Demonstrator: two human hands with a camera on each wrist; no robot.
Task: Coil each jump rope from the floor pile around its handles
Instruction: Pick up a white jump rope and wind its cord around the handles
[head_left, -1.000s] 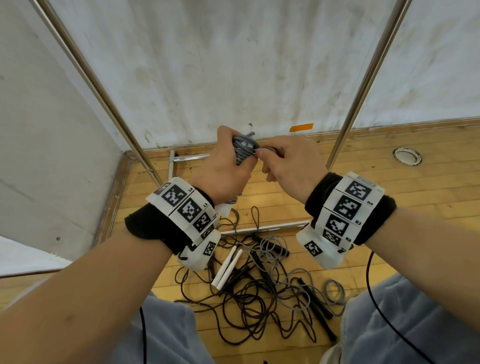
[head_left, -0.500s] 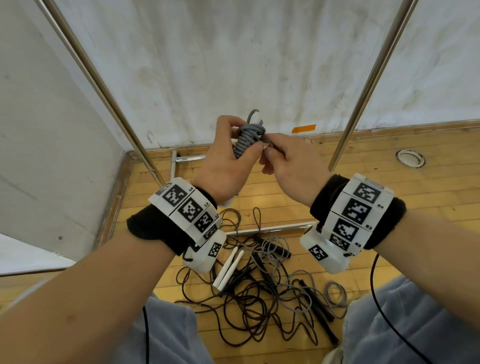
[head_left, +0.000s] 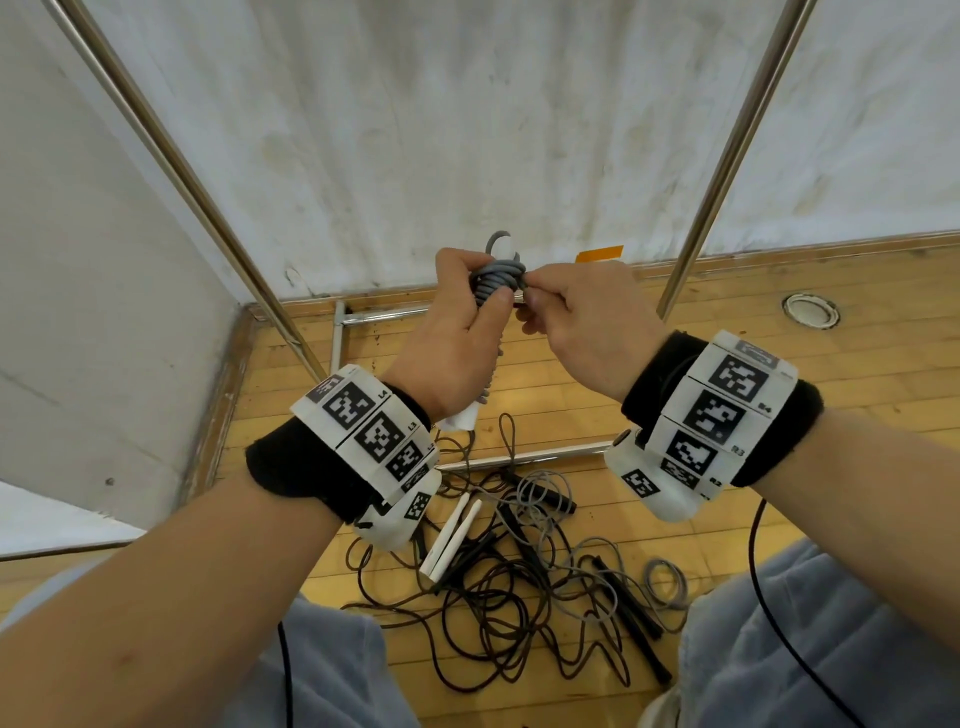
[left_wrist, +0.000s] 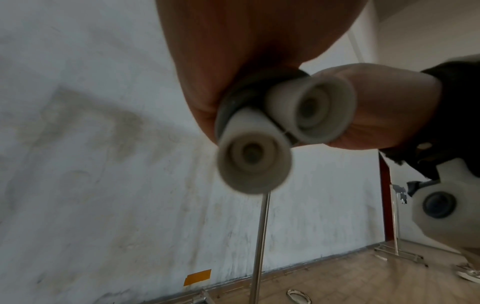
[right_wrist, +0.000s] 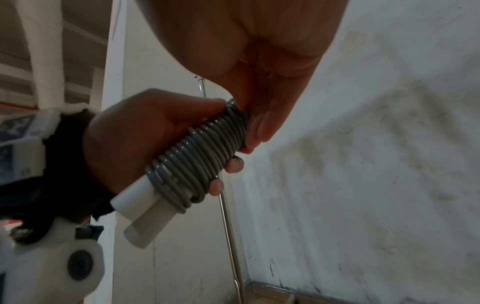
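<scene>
Two white plastic handles (right_wrist: 145, 207), bound side by side in tightly coiled grey rope (right_wrist: 202, 152), stand near-upright in your left hand (head_left: 457, 343), which grips them. Your right hand (head_left: 576, 317), at 3 o'clock, pinches the rope's last loop at the top.

Glossy grey cord (right_wrist: 205, 152) wraps smooth matt white plastic handles (right_wrist: 145, 209).
</scene>
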